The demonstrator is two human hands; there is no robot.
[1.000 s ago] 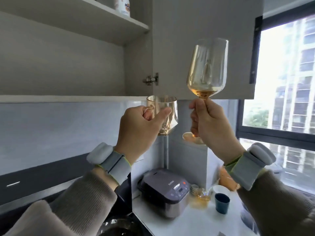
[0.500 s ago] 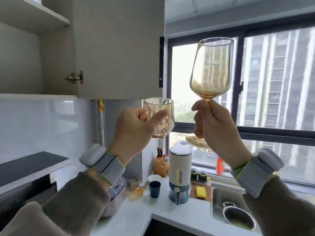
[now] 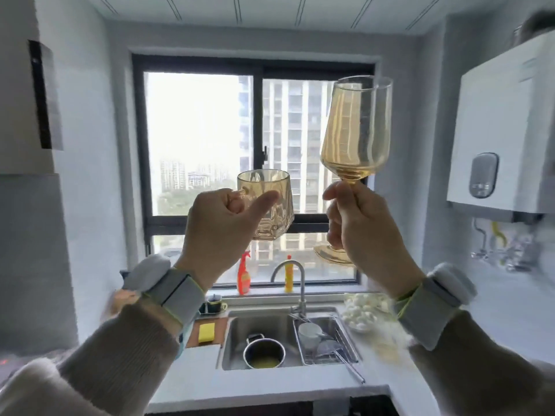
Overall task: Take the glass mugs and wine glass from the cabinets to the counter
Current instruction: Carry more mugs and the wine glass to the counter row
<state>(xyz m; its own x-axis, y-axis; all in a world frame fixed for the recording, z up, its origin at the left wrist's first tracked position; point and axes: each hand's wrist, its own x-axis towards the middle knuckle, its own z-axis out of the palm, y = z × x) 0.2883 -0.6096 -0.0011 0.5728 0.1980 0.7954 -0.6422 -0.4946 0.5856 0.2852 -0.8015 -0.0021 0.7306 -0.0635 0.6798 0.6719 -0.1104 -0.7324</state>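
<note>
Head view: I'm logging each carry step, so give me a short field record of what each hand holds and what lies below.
left hand: grips glass mug by its handle, upright
right hand: grips wine glass by the stem, upright
contents: both look empty
below: sink with pot, white counter
placed: not yet

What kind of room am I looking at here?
Most likely a small home kitchen: a steel sink with a faucet, a pot in the basin, and a dish rack beside it.

wine glass point(image 3: 356, 127) stem hidden in right hand point(image 3: 363, 223), right counter point(image 3: 510, 313) blurred
</note>
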